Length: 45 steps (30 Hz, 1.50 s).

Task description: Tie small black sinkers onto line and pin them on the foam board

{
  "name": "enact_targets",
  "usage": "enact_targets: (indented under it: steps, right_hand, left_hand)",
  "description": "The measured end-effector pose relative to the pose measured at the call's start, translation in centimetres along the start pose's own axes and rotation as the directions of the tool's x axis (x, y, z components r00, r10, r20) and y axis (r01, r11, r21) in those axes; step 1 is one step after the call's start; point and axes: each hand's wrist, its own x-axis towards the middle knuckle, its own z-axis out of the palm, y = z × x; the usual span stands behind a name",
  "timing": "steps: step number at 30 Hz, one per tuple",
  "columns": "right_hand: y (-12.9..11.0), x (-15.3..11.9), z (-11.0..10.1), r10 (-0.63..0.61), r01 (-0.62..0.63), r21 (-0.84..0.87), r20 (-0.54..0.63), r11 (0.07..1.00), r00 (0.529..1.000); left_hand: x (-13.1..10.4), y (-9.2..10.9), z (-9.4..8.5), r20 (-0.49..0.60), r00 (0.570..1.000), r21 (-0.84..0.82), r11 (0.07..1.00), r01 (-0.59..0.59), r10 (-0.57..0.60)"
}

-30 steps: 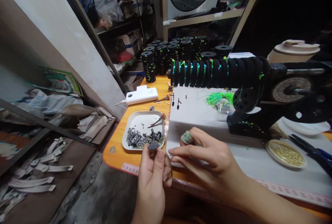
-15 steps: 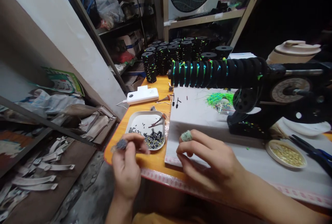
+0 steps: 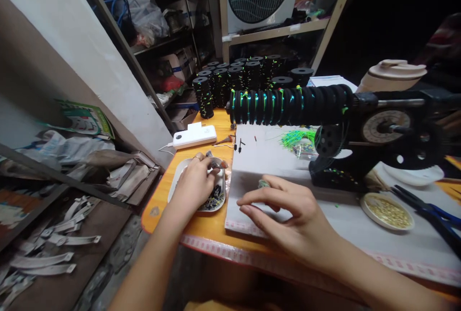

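Observation:
My left hand (image 3: 196, 181) reaches into a white tray (image 3: 173, 195) with its fingers curled. At the fingertips is a thin tweezers-like tool with an orange end (image 3: 224, 163); much of it is hidden by the hand. Small black and yellow pieces (image 3: 215, 199) lie in the tray below the thumb. My right hand (image 3: 284, 205) hovers over the front of the white work surface (image 3: 248, 181), thumb and fingers loosely apart with nothing visible between them. A greenish wrap (image 3: 264, 184) sits on one of its fingers.
Beyond the hands, a black machine (image 3: 324, 167) carries a ridged roller (image 3: 291, 104) wound with bright thread. Black spools (image 3: 203, 97) stand behind. A white power bank-like box (image 3: 194, 137), green strands (image 3: 297, 138), a dish of golden bits (image 3: 387, 211) and blue-handled scissors (image 3: 428, 210) lie around.
My left hand has moved from the table's front left edge forward onto the tray and the tool there. The right hand stays nearly in place. The view has shifted slightly.

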Motion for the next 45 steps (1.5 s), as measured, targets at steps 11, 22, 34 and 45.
enact_targets:
  steps: [11, 22, 34, 45]
  right_hand:
    - [0.3, 0.4, 0.3, 0.116, -0.098, 0.141, -0.127, 0.985, 0.985]
    - [-0.2, 0.2, 0.3, 0.098, -0.087, 0.137, -0.073, 0.987, 0.992]
    - [-0.2, 0.4, -0.2, 0.014, -0.017, 0.129, 0.018, 0.991, 1.000]
    - [0.3, -0.1, -0.2, -0.095, 0.093, 0.027, 0.087, 0.995, 0.992]
  left_hand:
    - [-7.5, 4.4, 2.7, -0.016, 0.967, -0.720, 0.674, 0.166, -0.256]
    - [-8.8, 5.7, 4.2, -0.185, 0.947, -0.685, 0.725, 0.066, -0.261]
    - [-9.8, 4.5, 3.4, -0.009, 0.883, -0.924, 0.342, 0.173, -0.470]
    - [-10.7, 4.6, 2.4, -0.107, 0.874, -0.844, 0.508, 0.173, -0.475]
